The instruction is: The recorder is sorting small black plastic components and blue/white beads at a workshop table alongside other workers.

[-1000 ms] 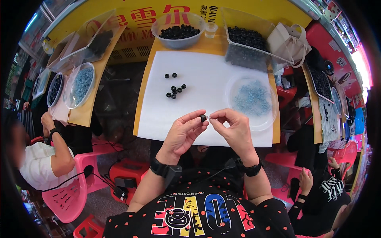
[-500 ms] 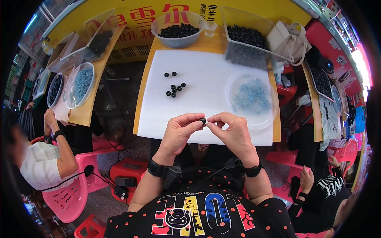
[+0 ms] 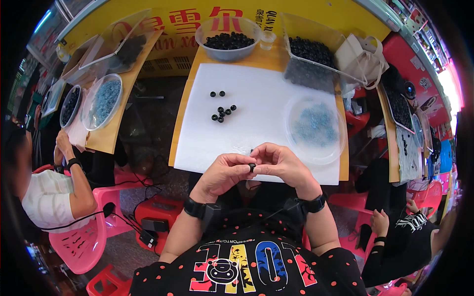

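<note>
My left hand (image 3: 220,176) pinches a black round bead (image 3: 252,167) between thumb and forefinger, just over the near edge of the white foam sheet (image 3: 261,108). From the other side my right hand (image 3: 284,168) meets it, fingers curled and thumb tip against the bead; anything thin in these fingers is too small to make out. On the sheet's left part lie two loose black beads (image 3: 222,93) and, closer to me, a cluster of several more (image 3: 221,114). A round clear tray (image 3: 291,154) with tiny light-blue beads (image 3: 316,126) sits right of my hands.
At the table's back stand a clear bowl (image 3: 228,55) of black beads, a small clear cup (image 3: 267,40), a clear rectangular bin (image 3: 308,79) of black beads and a white bag (image 3: 363,59). Co-workers (image 3: 59,195) sit at side tables, left and right.
Both hands have come slightly nearer to me with the bead. The right hand's fingers have closed in on it, where they were a little apart from it before. The view has shifted slightly.
</note>
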Demonstrator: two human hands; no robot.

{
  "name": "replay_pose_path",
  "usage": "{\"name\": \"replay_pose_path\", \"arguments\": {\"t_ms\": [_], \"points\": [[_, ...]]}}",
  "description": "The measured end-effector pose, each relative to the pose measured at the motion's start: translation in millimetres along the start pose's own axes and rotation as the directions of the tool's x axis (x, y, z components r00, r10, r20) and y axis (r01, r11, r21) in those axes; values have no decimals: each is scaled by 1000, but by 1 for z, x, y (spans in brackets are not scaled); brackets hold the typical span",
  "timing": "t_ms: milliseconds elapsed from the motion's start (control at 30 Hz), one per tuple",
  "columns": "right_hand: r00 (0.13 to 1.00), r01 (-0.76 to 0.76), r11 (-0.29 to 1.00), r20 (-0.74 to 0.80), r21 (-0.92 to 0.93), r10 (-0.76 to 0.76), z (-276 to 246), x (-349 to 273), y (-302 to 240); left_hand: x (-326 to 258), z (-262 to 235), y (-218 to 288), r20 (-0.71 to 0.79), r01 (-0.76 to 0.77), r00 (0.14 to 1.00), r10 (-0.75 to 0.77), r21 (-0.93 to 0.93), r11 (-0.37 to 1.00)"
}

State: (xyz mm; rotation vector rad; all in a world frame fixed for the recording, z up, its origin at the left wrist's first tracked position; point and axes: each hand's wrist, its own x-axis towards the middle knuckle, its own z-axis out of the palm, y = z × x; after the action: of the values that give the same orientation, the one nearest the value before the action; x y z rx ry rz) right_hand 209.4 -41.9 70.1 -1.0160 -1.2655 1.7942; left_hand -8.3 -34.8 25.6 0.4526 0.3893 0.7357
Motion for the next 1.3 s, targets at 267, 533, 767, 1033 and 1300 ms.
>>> {"name": "replay_pose_path", "arguments": {"t_ms": [267, 533, 767, 1033, 1300], "points": [[910, 12, 675, -271, -738, -313, -4, 29, 18, 3, -28, 1, -297, -203, 953, 57, -490, 848], [935, -96, 628, -286, -772, -208, 2, 33, 35, 2, -28, -1, -318, -223, 945, 81, -439, 870], [909, -55, 665, -313, -745, -276, -3, 26, 24, 4, -14, 1, -333, -220, 938, 92, -370, 903], [921, -55, 541, -252, -839, -296, 3, 39, 41, 1, -18, 1, -343, -224, 935, 93, -367, 903], [918, -169, 740, -377, -651, -123, -3, 29, 29, 2, -14, 1, -316, -222, 943, 104, -367, 903]]}}
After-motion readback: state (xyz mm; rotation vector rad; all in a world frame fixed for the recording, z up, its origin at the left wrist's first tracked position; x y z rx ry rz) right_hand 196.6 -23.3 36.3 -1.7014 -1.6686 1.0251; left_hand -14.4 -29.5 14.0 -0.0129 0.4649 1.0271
